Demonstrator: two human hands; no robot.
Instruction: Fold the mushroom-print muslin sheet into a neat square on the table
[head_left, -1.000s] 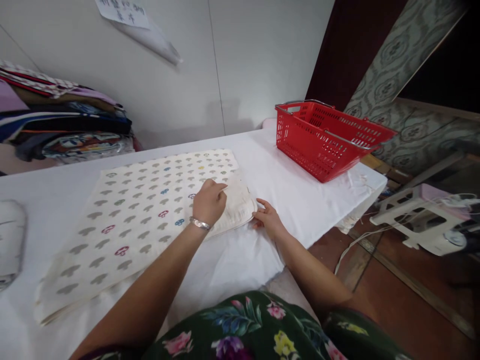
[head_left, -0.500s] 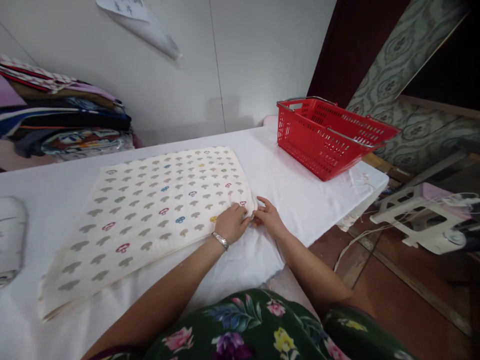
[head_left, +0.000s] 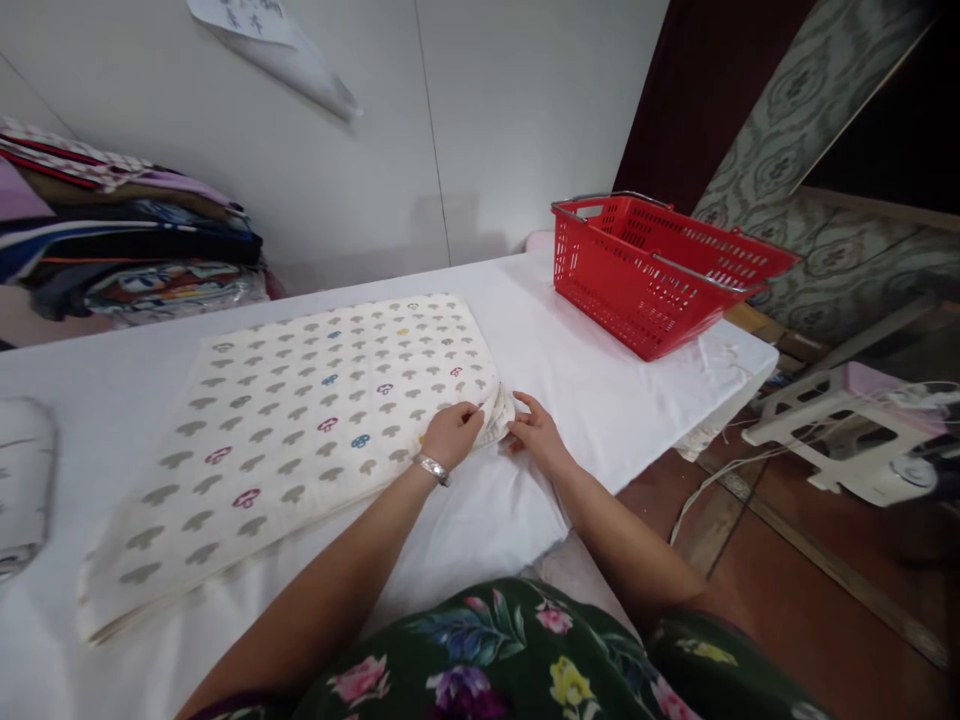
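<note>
A folded cream cloth [head_left: 300, 420] printed with small mushroom shapes lies flat on the white-covered table [head_left: 600, 390]. My left hand [head_left: 450, 434], with a silver bracelet at the wrist, pinches the top layers at the cloth's near right corner and lifts them slightly. My right hand [head_left: 537, 433] rests on the table just right of that corner, its fingers touching the cloth's lower edge.
A red plastic basket [head_left: 652, 270] stands at the table's far right corner. Folded fabrics [head_left: 127, 240] are stacked against the wall at far left. A pale padded object [head_left: 22, 480] lies at the left edge. A white stand with cables [head_left: 832, 430] is on the floor at right.
A second ago my left hand held the top layer folded back; it laid it flat, moved to the corner, and now lifts the corner layers again. My right hand stayed put.
</note>
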